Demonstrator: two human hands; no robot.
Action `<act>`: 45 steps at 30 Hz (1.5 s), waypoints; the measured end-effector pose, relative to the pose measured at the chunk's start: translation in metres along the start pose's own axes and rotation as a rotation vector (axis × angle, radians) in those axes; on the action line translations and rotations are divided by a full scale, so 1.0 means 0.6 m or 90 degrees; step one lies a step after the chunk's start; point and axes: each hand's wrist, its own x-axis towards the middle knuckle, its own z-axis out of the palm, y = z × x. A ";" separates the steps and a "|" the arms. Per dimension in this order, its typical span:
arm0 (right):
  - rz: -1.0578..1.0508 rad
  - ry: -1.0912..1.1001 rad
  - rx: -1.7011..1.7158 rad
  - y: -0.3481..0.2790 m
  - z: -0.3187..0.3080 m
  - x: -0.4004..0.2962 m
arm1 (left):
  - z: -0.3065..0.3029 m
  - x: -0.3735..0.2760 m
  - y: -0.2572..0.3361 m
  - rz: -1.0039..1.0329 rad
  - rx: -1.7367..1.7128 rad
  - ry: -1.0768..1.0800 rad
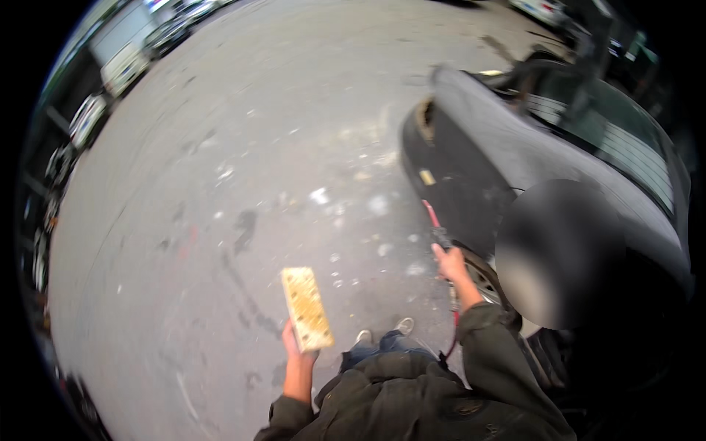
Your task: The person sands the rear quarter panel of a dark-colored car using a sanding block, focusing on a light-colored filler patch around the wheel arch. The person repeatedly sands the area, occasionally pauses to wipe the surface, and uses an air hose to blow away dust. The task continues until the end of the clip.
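My left hand (292, 342) holds a long sanding block (306, 308) by its lower end, with a yellowish, dust-marked face with several holes turned up. In my right hand (451, 262) is a tool like an air blow gun (441, 237), its thin red nozzle pointing away from me. A red hose (455, 331) runs from it down towards my body. This hand is near the dark lower side of a car (463, 176), above a wheel (482, 281). The car's upper body panel (529, 138) is dull grey.
Grey concrete ground (193, 220) with white dust marks and dark stains spreads ahead and to the left. Parked cars (124, 69) line the far left edge, and another (540, 11) stands at the top right. A blurred round patch hides part of the near car at right.
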 end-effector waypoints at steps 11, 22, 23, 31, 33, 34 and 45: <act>-0.176 -0.463 -0.136 -0.154 0.030 -0.326 | 0.017 0.252 0.038 -0.007 0.018 -0.003; -0.153 -0.470 -0.159 -0.240 0.135 -0.329 | 0.020 0.303 0.089 -0.060 0.142 -0.012; -0.161 -0.463 -0.178 -0.238 0.138 -0.328 | 0.023 0.305 0.091 -0.052 0.140 -0.004; -0.084 -0.476 -0.200 -0.267 0.180 -0.340 | 0.002 0.323 0.127 -0.091 0.157 -0.019; -0.105 -0.463 -0.176 -0.264 0.193 -0.340 | -0.001 0.331 0.121 -0.072 0.188 -0.028; -0.116 -0.456 -0.165 -0.263 0.197 -0.339 | -0.001 0.332 0.120 -0.078 0.181 -0.020; -0.132 -0.377 -0.176 -0.250 0.203 -0.308 | -0.019 0.326 0.111 -0.141 0.126 0.018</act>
